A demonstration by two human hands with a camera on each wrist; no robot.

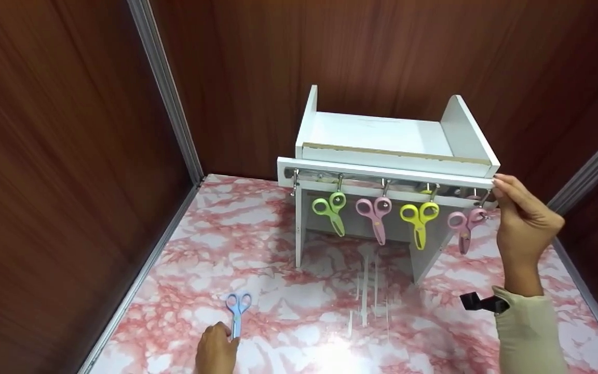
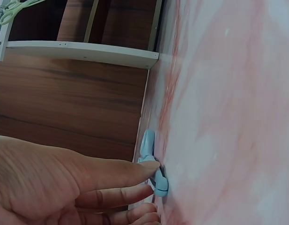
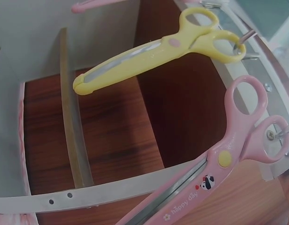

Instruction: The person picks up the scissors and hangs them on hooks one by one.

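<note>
On the marbled tabletop lies a pair of blue scissors (image 1: pixel 238 311), handles pointing away from me. My left hand (image 1: pixel 217 349) pinches its blade end; in the left wrist view the thumb and index finger meet at the blue scissors (image 2: pixel 148 144). My right hand (image 1: pixel 526 223) holds the right end of a white hook rail (image 1: pixel 382 173) on the front of a small white shelf (image 1: pixel 382 136). From the hooks hang green scissors (image 1: pixel 336 221), pink scissors (image 1: pixel 378 228), yellow scissors (image 1: pixel 419 231) and, nearest the right hand, more pink scissors (image 1: pixel 465 234). The leftmost hook (image 1: pixel 295 182) bears nothing.
Dark wood-grain panels (image 1: pixel 382 52) rise behind and at both sides, with metal strips (image 1: pixel 172 98) along their corners. Pale streaks (image 1: pixel 365 291) mark the tabletop (image 1: pixel 278 358) in front of the shelf. A black strap (image 1: pixel 478 302) sticks out at the right sleeve (image 1: pixel 530 332).
</note>
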